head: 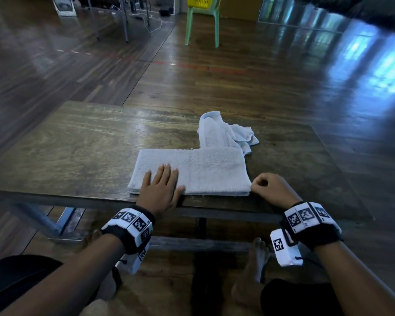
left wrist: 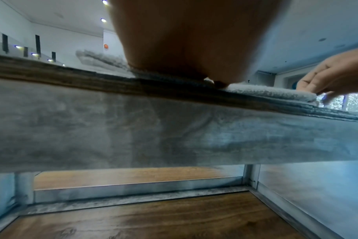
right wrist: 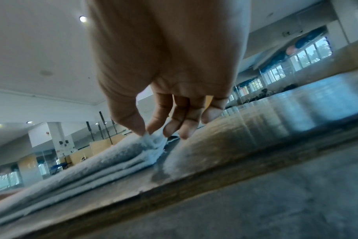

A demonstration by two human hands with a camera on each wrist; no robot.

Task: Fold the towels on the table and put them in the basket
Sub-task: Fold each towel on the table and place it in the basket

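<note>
Our left hand [head: 161,190] presses flat on the folded towel [head: 198,169]; our right hand [head: 271,187] pinches its near right corner on the table [head: 78,144].

folded towel [head: 198,169] – table [head: 78,151] near edge | crumpled towel [head: 228,133] – behind it, touching

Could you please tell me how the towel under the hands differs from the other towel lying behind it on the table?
The folded towel lies flat in neat layers at the table's near edge; the crumpled towel sits bunched up further back. The folded towel is handled, left hand pressing flat on it and right hand pinching its corner; the crumpled towel is untouched. Both are pale terry cloth on the wooden table.
</note>
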